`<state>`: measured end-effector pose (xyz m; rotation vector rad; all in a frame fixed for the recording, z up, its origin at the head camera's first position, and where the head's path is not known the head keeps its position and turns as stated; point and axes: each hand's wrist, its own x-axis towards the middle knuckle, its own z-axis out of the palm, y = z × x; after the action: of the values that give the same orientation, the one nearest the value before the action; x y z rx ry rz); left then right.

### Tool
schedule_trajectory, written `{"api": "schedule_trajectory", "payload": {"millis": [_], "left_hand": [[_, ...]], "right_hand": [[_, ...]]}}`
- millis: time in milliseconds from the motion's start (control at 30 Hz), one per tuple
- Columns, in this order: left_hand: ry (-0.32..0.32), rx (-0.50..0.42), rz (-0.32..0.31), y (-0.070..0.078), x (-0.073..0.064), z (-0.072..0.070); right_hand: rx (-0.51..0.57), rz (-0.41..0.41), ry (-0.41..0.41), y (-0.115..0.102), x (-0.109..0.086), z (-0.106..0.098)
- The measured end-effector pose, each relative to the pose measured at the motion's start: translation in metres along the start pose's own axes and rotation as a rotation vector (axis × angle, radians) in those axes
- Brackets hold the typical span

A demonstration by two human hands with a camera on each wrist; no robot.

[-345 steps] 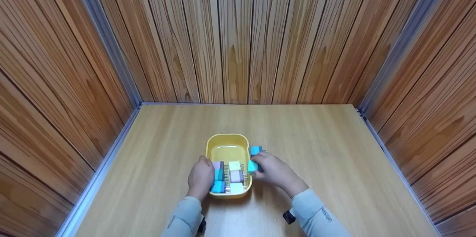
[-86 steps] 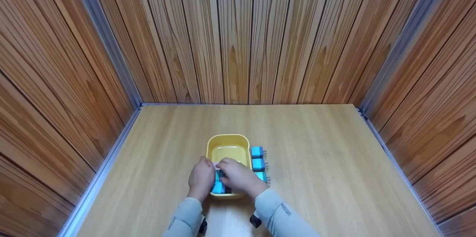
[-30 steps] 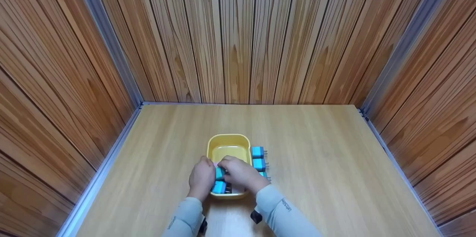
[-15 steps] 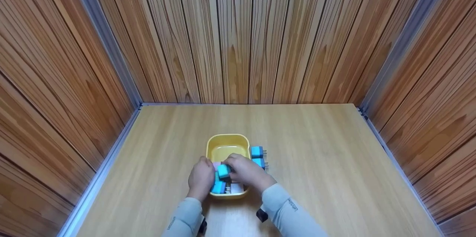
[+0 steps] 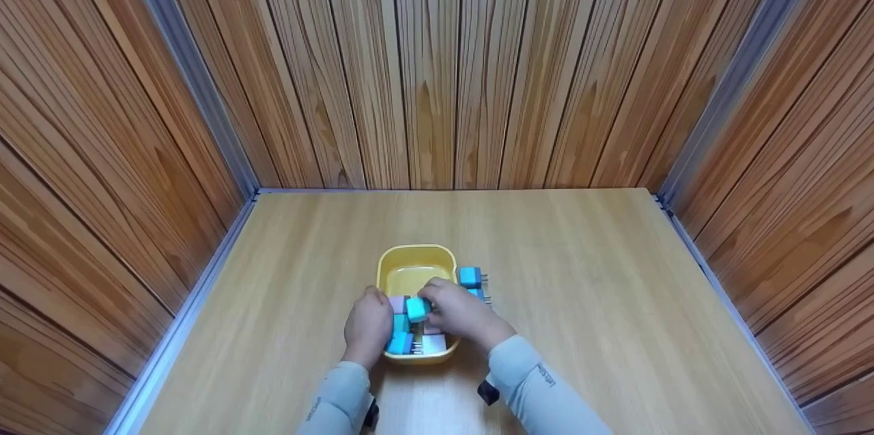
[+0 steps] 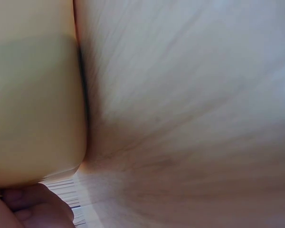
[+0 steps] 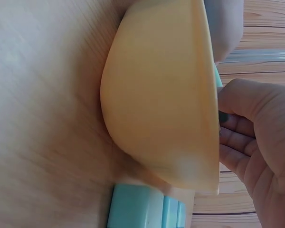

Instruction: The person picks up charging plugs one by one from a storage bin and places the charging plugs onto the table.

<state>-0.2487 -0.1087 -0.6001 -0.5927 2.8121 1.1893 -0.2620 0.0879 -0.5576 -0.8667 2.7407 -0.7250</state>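
In the head view my left hand (image 5: 369,327) grips the left side of a yellow plastic box (image 5: 417,248). Its curled fingers show below the box wall (image 6: 38,109) in the left wrist view. My right hand (image 5: 464,312) pinches a teal plug adapter (image 5: 416,309) over the box, just inside the rim. Under it lie more two-tone plug adapters: a pink one (image 5: 397,304), a teal one (image 5: 401,323), a blue one (image 5: 399,343) with metal prongs, and a whitish one (image 5: 433,344). The right hand covers part of the box's right half.
Outside the box's right side, blue plug adapters (image 5: 470,276) stand in a row, prongs pointing right; the right wrist view shows a teal one (image 7: 135,206) nearest. All stand on a wooden table (image 5: 580,271) with wood-panelled walls (image 5: 437,80) around it.
Three plug adapters have come to stand right of the box since the oldest frame. Lately the right hand has lifted the teal adapter and moved slightly up and right. The left hand has stayed put.
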Motion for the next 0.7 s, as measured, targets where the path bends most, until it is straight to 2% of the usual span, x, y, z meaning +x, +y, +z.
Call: {"api": "schedule_trajectory", "payload": {"millis": [267,400,700], "left_hand": [[-0.019,-0.008,-0.012,0.000,0.000,-0.001],[-0.025,-0.017,-0.027,0.001,0.001,-0.001],[-0.014,-0.001,-0.022,0.002,0.001,0.000]], "right_hand": [[0.013,0.019,0.015,0.002,-0.006,-0.011],[0.023,0.054,0.012,0.001,-0.009,-0.016],[0.027,0.095,0.021,0.003,-0.012,-0.025]]}}
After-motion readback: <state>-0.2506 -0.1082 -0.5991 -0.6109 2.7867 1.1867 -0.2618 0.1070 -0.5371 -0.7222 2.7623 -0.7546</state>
